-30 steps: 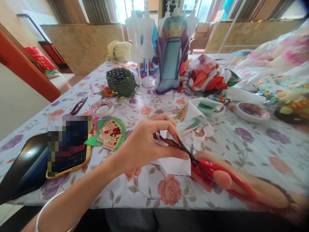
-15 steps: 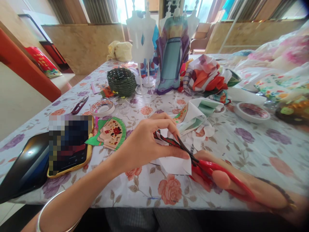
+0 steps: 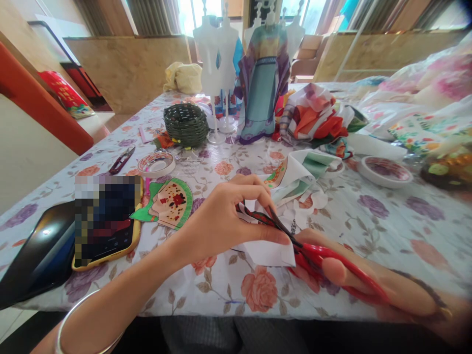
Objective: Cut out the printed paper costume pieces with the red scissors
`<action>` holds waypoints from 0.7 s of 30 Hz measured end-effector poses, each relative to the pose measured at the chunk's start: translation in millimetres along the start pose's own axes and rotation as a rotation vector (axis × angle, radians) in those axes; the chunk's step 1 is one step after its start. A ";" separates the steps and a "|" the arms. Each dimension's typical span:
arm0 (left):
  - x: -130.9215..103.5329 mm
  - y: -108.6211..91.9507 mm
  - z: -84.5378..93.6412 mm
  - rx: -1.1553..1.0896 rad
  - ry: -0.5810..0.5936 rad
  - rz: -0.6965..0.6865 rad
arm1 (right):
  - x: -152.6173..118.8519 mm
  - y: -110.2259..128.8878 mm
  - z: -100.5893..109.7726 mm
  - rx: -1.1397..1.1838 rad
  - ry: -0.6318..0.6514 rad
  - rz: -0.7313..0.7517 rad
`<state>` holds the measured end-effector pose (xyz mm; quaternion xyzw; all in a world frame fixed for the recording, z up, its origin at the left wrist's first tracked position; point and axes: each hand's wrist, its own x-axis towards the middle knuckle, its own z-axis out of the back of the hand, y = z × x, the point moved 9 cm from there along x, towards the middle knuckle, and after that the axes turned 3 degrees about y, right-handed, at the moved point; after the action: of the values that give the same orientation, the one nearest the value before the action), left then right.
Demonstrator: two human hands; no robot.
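Observation:
My left hand pinches a folded piece of white-backed cloth or paper between thumb and fingers, low over the table. A dark patterned strip with some red shows inside the grip. In my right hand are red-handled scissors, the thumb through a handle loop. Their dark blades reach to the piece, right beside my left fingertips; the blade tips are partly hidden by that hand. White scraps and a green-and-white cloth lie just beyond my hands. A cut-out with a green border lies left of them.
On the left are a phone, a glossy black object, thread snips and a tape roll. Farther back stand a woven basket and small dress forms. Another tape roll and plastic bags are right.
The scissors and my right thumb have shifted very slightly left. The white flap's corner has moved a little to the right. My left hand stays nearly in place.

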<state>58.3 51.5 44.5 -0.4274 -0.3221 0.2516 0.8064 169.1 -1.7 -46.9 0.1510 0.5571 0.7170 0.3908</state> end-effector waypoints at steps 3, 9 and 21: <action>-0.6 0.9 0.1 0.002 -0.001 0.006 | 1.4 -0.8 -2.6 0.005 0.030 0.031; -0.2 5.3 3.3 -0.029 0.039 0.035 | 2.7 -10.5 -1.8 0.101 0.030 0.012; 3.0 8.8 1.8 -0.111 0.120 0.075 | 0.8 -4.9 -1.7 0.057 0.027 0.036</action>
<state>57.8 58.9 38.7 -0.4977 -0.2703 0.2371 0.7893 169.5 -2.0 -52.1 0.1624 0.5797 0.7098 0.3657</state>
